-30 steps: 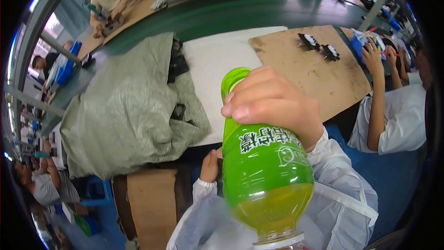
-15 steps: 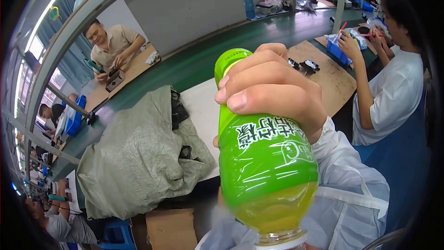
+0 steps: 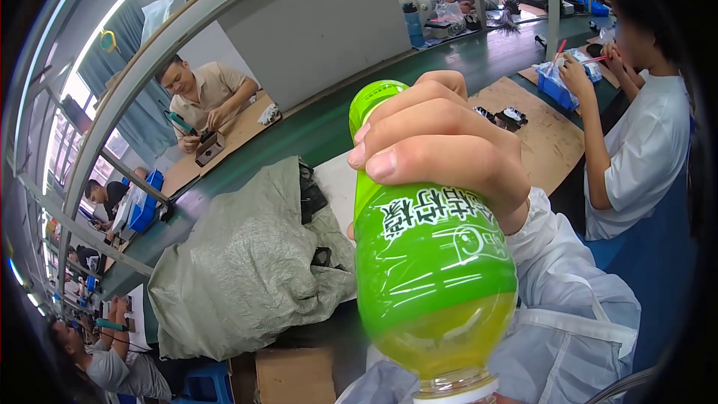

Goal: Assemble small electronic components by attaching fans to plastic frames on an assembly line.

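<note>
My right hand [image 3: 456, 135] is wrapped round a plastic drink bottle [image 3: 437, 269] with a bright green label and yellow liquid inside. The bottle is tipped up, its base away from me and its clear neck [image 3: 456, 385] pointing down toward me at the lower edge. Whatever lies past the neck is cut off by the frame. A thin white sleeve [image 3: 568, 277] covers my right arm. My left hand does not show.
A grey-green woven sack [image 3: 239, 269] with dark items lies left of the bottle, above a cardboard box [image 3: 295, 378]. Small black parts [image 3: 508, 117] rest on a brown board [image 3: 550, 123]. Co-workers sit across the green bench [image 3: 329, 101] and at right, near a blue basket [image 3: 557, 90].
My view has turned slightly, so the sack, bench and co-workers appear farther right. The bottle stays tipped in my right hand, almost unmoved in the picture.
</note>
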A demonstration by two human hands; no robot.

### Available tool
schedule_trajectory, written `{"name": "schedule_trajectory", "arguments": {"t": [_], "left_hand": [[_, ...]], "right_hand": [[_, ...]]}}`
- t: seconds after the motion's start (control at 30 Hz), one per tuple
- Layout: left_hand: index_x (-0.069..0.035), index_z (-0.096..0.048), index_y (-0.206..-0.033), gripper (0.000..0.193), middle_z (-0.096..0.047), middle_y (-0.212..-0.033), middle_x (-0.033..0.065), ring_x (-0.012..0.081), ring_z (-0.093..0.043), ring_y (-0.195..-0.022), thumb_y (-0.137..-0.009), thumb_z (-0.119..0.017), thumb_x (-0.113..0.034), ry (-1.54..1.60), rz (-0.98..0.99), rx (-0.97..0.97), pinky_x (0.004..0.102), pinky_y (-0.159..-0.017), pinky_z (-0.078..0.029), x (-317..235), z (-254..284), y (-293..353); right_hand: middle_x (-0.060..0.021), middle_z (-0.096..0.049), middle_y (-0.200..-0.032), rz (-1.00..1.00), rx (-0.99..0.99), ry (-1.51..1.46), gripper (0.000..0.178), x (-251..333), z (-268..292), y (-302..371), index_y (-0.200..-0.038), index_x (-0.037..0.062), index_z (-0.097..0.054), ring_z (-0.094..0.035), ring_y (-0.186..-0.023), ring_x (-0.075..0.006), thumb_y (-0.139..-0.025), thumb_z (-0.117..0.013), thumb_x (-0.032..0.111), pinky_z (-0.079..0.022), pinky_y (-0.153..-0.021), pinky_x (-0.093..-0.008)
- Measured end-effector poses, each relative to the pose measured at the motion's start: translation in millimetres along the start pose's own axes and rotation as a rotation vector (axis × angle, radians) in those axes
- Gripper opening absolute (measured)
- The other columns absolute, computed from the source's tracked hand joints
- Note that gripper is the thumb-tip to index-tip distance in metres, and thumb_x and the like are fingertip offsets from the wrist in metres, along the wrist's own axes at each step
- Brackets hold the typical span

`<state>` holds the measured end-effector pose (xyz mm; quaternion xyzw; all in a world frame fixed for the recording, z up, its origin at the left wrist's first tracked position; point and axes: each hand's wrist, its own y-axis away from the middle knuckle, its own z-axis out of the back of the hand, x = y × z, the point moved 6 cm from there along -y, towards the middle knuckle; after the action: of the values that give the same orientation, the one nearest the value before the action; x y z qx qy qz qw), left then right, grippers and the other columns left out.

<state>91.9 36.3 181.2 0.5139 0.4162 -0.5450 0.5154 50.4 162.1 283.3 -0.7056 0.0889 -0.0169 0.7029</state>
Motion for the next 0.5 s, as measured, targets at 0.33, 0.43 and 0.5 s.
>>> {"name": "schedule_trajectory", "arguments": {"t": [0.33, 0.43, 0.5], "left_hand": [[0.002, -0.061, -0.109, 0.03, -0.064, -0.096, 0.0126, 0.0224, -0.058, -0.083, -0.101, -0.048, -0.024, 0.013, 0.037, -0.035, 0.0294, -0.079, -0.045, 182, 8, -15], [0.002, -0.061, -0.108, 0.029, -0.064, -0.094, 0.0116, 0.0211, -0.058, -0.082, -0.101, -0.05, -0.023, 0.022, 0.045, -0.041, 0.0285, -0.077, -0.045, 227, 9, -19], [0.002, -0.061, -0.108, 0.028, -0.064, -0.093, 0.011, 0.0202, -0.058, -0.081, -0.1, -0.051, -0.023, 0.027, 0.049, -0.044, 0.0278, -0.077, -0.045, 255, 10, -21]], "right_hand": [[-0.0035, -0.071, -0.093, 0.074, 0.107, 0.053, 0.052, -4, 0, -5, -0.103, 0.0158, -0.057, -0.067, -0.084, -0.0187, -0.063, -0.09, 0.008, -0.046, -0.085, -0.0332], [-0.0034, -0.071, -0.092, 0.082, 0.093, 0.05, 0.052, -4, 0, -7, -0.103, 0.0158, -0.057, -0.067, -0.084, -0.0187, -0.063, -0.09, 0.008, -0.046, -0.086, -0.0331], [-0.0034, -0.071, -0.092, 0.086, 0.088, 0.052, 0.052, -4, 1, -8, -0.103, 0.0158, -0.057, -0.067, -0.084, -0.0187, -0.063, -0.09, 0.008, -0.046, -0.086, -0.033]]}}
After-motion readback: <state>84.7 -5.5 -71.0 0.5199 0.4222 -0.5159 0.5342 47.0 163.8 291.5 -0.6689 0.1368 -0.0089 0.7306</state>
